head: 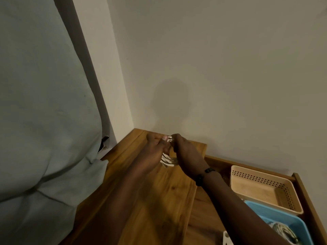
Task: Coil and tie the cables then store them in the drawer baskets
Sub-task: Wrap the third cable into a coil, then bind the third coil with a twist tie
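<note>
A coiled white cable (166, 159) is held up between both hands over the far end of the wooden top (159, 200). My left hand (155, 147) grips the coil, with several loops showing below the fingers. Touching it from the right, my right hand (185, 152) pinches the cable's end near the left thumb. In the open drawer (306, 195) at the right stand a beige basket (261, 190), which holds nothing, and a blue basket (290, 221) with a coiled cable (284, 232) in it.
A white perforated thing (227, 238) shows at the bottom edge next to the drawer. A pale cushion or mattress (44, 121) fills the left side. The wall stands right behind the hands. A dark band is on my right wrist.
</note>
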